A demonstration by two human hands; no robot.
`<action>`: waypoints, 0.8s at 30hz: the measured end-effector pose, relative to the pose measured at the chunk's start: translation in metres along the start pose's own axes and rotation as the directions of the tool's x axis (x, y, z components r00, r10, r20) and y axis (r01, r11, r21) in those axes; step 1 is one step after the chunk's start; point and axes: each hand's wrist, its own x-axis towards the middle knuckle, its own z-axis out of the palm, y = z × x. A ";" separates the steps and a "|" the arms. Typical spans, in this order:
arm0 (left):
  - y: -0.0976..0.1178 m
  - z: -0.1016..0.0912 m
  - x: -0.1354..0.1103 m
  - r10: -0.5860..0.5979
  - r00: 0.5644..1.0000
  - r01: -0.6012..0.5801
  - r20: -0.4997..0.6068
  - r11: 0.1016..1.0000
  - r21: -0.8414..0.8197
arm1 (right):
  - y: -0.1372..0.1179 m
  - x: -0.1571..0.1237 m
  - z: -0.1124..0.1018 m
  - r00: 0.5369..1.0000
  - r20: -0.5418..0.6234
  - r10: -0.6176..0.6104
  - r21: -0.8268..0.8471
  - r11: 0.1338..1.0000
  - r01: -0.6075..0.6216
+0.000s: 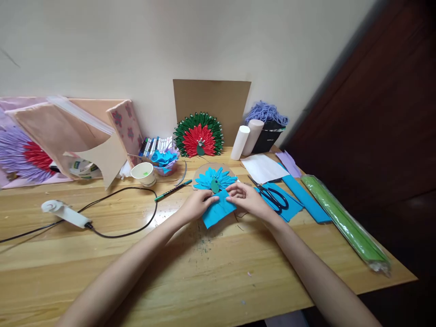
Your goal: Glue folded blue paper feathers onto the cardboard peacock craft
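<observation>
Both my hands rest on a piece of blue paper (218, 211) on the wooden table (204, 272). My left hand (197, 205) pinches its upper left edge, fingers closed on it. My right hand (247, 199) pinches the upper right edge. Just beyond lies a round cardboard disc with blue paper petals and a green centre piece (215, 178).
Black scissors (272, 196) lie on blue sheets to the right, beside a green paper roll (344, 222). A red-green fan ornament (199, 135), white rolls (240, 141), a paper cup (144, 173), a green pen (172, 190) and a glue gun with cord (64, 212) stand around.
</observation>
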 end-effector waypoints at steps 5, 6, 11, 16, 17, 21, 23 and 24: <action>0.000 0.003 0.006 -0.003 1.000 0.004 -0.028 0.999 0.034 | 0.017 -0.011 -0.051 0.966 -0.257 0.019 -0.412 0.902 -0.127; 0.001 0.002 0.007 -0.013 0.999 0.015 -0.032 0.999 0.037 | 0.022 -0.013 -0.063 0.941 -0.336 0.030 -0.562 0.796 -0.226; 0.008 -0.013 0.007 -0.063 0.996 0.064 -0.069 0.998 0.023 | 0.044 -0.020 -0.091 0.890 -0.423 0.169 -0.787 0.419 -0.453; 0.013 -0.027 0.007 -0.070 0.992 0.062 -0.108 0.995 -0.072 | 0.037 -0.019 -0.091 0.883 -0.437 0.173 -0.775 0.425 -0.467; 0.014 -0.030 0.006 -0.071 0.991 0.061 -0.109 0.994 -0.092 | 0.034 -0.020 -0.093 0.882 -0.445 0.158 -0.755 0.464 -0.464; 0.019 -0.037 0.004 -0.069 0.990 0.054 -0.124 0.991 -0.120 | 0.018 -0.022 -0.090 0.838 -0.539 0.086 -0.505 0.763 -0.403; 0.022 -0.038 0.002 -0.038 0.993 0.030 -0.114 0.997 -0.067 | 0.009 -0.021 -0.072 0.857 -0.496 0.137 -0.238 0.928 -0.285; 0.024 -0.038 0.001 -0.007 0.995 0.004 -0.096 1.000 -0.028 | 0.005 -0.020 -0.059 0.893 -0.423 0.154 -0.086 0.974 -0.209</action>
